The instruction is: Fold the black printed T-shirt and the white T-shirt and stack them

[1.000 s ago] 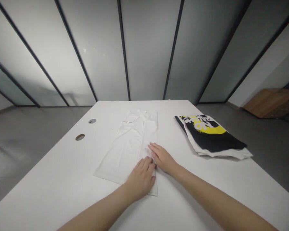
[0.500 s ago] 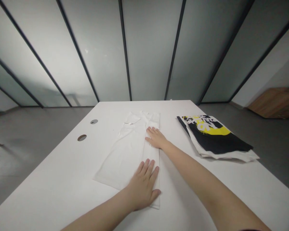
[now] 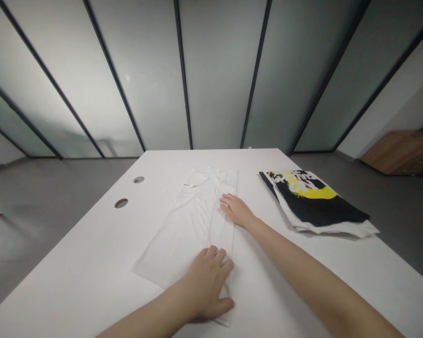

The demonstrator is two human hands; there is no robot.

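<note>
A white T-shirt (image 3: 178,237) lies on the white table, its right side folded over in a long strip and a sleeve showing near the far end. My left hand (image 3: 208,284) rests on the near part of that strip, fingers bent and thumb apart. Farther up, my right hand (image 3: 237,210) lies on the folded strip, fingertips toward its inner edge and fingers stretched out. Fine creases run through the cloth between the hands. My left hand and wrist hide part of the near hem.
At the right of the table (image 3: 102,263) lies a stack of folded shirts (image 3: 324,209), the top one black with yellow and white print. Two round holes (image 3: 121,203) pierce the tabletop at the left. Frosted glass panels (image 3: 218,70) stand behind.
My left hand has slid toward me and its fingers have bent. My right hand has moved slightly nearer and to the right. The shirt has shifted a little toward me and creased.
</note>
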